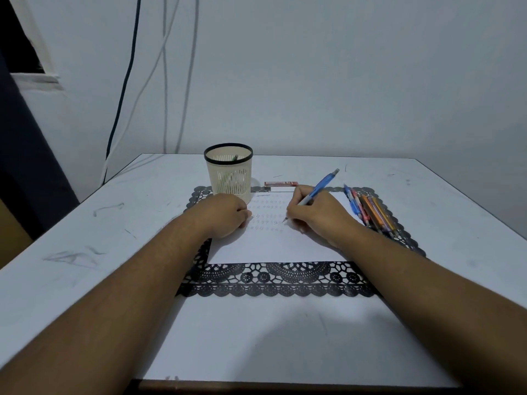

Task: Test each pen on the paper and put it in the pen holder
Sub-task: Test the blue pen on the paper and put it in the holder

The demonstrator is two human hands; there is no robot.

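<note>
Blue plastic pen (318, 188): light, rigid; right hand (315, 213) pinches its lower barrel; left hand (225, 213), fingers curled, steadies paper (273, 246).

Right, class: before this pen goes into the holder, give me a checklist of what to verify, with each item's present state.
1. Blue pen gripped by the right hand: ok.
2. Tip on the paper: ok.
3. Left hand resting on the paper: ok.
4. This pen's mark visible: cannot tell; the rows of marks are too faint to tell apart.
5. Pen holder upright with room inside: ok.
6. Untested pens lying beside the paper: ok.
</note>
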